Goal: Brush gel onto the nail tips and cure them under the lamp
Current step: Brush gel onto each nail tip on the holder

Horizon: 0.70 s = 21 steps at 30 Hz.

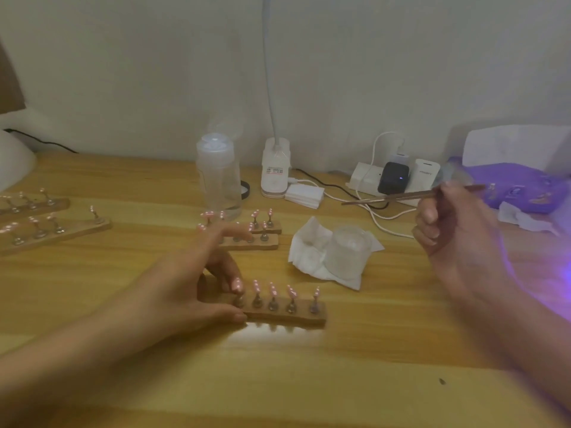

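Left hand pinches the wooden nail-tip holder on the surface; right hand grips a brush.

- Wooden bench, pale grain.
- Near strip of pink nail tips, by the front middle.
- Two more strips behind it, side by side.
- Two long strips at far left.
- Clear bottle, upright.
- Crumpled tissue under a clear cup.
- Power strip by the wall.
- Purple pack at far right.
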### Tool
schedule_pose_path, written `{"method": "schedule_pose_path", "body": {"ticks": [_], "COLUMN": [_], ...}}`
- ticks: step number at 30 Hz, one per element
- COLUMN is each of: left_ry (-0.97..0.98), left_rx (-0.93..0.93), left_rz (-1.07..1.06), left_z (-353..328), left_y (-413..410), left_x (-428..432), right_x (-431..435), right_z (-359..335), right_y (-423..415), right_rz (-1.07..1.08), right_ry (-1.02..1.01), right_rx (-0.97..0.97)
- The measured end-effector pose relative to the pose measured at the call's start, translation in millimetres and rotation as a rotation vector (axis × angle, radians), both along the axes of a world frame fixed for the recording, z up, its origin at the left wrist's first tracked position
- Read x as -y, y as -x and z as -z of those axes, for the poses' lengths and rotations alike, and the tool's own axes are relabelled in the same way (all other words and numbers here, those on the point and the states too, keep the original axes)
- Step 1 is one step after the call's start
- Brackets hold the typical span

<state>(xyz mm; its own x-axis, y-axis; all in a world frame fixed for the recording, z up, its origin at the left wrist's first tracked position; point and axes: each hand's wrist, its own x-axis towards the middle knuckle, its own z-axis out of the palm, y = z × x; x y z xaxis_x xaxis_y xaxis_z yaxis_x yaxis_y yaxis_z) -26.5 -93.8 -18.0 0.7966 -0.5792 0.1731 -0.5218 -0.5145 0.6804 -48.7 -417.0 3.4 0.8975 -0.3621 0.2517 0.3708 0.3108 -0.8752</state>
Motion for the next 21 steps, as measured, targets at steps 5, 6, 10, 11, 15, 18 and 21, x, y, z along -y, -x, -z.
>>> {"method": "schedule_pose_path", "body": {"ticks": [5,6,10,11,15,18,21], "left_ry": [0.055,0.059,0.119,0.151,0.243,0.237,0.212], "left_rx": [-0.035,-0.035,-0.052,-0.068,-0.144,-0.164,-0.153], "left_rz": [0.132,0.143,0.135,0.125,0.107,0.120,0.124], "left_z": [4.7,5.9,7.5,7.2,6.7,6.4,6.6], "left_y": [15.1,16.4,19.9,20.2,17.6,16.2,16.2], "left_x": [62.7,69.6,70.7,68.3,64.1,64.5,65.7], "right_x": [11.2,12.7,9.4,7.3,2.7,2.2,3.7], "right_z": [-14.8,-16.8,-20.5,-20.5,-16.5,-11.4,-7.1], "right_y": [2.0,2.2,2.4,2.0,-1.7,-3.8,-4.7], "right_rz": [0.110,0.093,-0.026,-0.041,-0.086,-0.112,-0.132], "right_ry": [0.323,0.421,0.683,0.724,0.815,0.853,0.866], "right_rx": [0.080,0.093,0.152,0.160,0.154,0.133,0.115]}}
